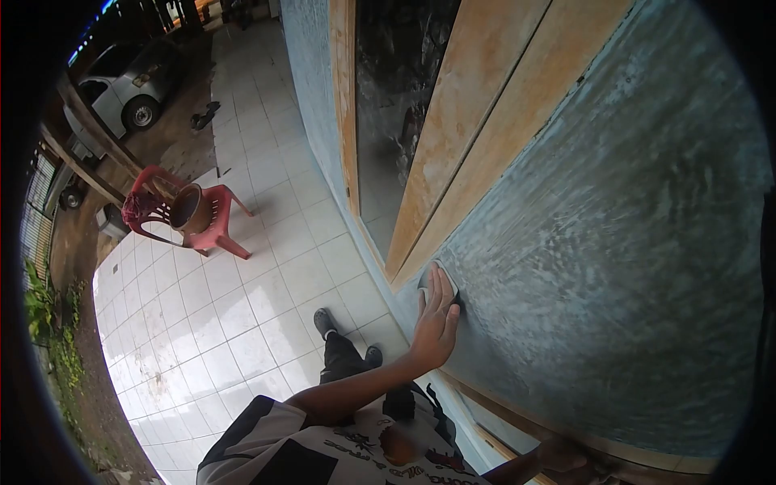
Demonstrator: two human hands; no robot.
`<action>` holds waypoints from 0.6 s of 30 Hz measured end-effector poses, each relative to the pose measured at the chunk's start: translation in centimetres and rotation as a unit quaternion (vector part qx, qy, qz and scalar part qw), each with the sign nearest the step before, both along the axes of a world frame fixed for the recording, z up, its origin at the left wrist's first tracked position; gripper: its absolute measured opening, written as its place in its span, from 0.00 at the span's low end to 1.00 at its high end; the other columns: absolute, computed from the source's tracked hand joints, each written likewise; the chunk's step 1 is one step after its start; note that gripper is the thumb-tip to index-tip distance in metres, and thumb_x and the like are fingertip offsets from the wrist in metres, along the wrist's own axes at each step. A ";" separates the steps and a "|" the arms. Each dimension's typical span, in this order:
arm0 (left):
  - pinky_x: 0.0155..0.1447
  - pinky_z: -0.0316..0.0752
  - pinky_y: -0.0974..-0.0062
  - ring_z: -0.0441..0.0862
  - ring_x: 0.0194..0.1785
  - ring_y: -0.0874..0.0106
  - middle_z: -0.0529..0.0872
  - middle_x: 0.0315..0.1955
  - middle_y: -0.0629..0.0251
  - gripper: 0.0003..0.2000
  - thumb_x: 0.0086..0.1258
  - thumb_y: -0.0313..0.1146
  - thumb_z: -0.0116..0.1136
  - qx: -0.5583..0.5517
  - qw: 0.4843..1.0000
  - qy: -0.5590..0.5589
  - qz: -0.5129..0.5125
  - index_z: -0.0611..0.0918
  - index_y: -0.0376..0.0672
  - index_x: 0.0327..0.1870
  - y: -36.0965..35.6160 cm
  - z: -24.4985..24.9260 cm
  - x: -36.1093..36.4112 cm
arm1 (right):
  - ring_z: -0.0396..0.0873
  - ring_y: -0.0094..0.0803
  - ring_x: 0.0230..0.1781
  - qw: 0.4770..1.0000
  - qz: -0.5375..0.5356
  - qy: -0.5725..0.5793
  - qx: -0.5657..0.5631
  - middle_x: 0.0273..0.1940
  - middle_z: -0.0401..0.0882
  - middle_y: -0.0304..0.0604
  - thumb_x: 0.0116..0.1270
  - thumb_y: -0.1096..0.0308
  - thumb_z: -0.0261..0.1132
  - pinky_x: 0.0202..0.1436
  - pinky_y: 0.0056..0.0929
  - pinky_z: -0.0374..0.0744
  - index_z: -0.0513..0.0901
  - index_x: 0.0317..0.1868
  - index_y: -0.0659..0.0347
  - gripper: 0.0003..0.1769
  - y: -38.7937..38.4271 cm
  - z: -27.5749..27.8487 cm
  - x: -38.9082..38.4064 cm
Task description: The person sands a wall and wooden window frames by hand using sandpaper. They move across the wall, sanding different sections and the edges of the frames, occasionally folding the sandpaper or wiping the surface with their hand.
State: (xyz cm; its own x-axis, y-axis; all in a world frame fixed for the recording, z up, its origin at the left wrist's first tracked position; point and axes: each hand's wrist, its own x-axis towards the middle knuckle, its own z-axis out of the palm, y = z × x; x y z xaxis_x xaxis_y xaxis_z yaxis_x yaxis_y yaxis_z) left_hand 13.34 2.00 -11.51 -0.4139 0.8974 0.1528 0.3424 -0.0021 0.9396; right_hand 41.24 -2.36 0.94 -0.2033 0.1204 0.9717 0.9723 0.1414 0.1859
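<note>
My left hand (437, 322) presses a small pale sheet (451, 281), which looks like sandpaper, flat against the grey-blue wall (598, 242). Its fingers are straight and close together over the sheet, beside the lower corner of a wooden window frame (453, 202). The sheet's edges show around the fingertips. Down at the lower right, my right hand (566, 454) is dim and blurred, close to a wooden ledge (647, 457); its fingers do not show clearly. Swirling streaks cover the wall in front of me.
A red plastic chair (218, 222) stands on the white tiled floor (267, 307), with a brown bucket (191, 212) on its seat and a dark red cloth (139, 208) over its arm. Wooden posts (101, 133) and a silver car (133, 85) are beyond. Plants (61, 323) line the far-left edge.
</note>
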 end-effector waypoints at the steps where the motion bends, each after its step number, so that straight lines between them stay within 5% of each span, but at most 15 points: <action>1: 0.82 0.33 0.42 0.34 0.85 0.46 0.38 0.83 0.43 0.34 0.86 0.51 0.26 0.002 1.000 0.005 0.002 0.42 0.36 0.83 0.3 0.2 -0.7 | 0.80 0.44 0.37 0.998 0.028 0.054 -0.021 0.40 0.78 0.54 0.75 0.62 0.48 0.43 0.39 0.83 0.74 0.38 0.67 0.15 -0.6 -2.7 2.3; 2: 0.82 0.33 0.42 0.33 0.85 0.45 0.38 0.83 0.43 0.34 0.86 0.50 0.26 0.001 1.000 0.004 0.001 0.43 0.35 0.83 0.6 0.4 -1.4 | 0.82 0.44 0.41 0.992 0.055 0.106 -0.044 0.46 0.81 0.51 0.76 0.63 0.49 0.45 0.41 0.86 0.76 0.46 0.67 0.15 -0.9 -4.4 3.6; 18: 0.82 0.33 0.42 0.33 0.85 0.43 0.40 0.82 0.41 0.34 0.86 0.50 0.25 0.017 0.999 0.037 -0.033 0.44 0.33 0.82 0.2 1.3 -2.3 | 0.81 0.43 0.44 0.988 0.092 0.123 -0.001 0.47 0.79 0.51 0.76 0.64 0.50 0.48 0.41 0.84 0.74 0.47 0.66 0.13 2.0 -5.8 4.5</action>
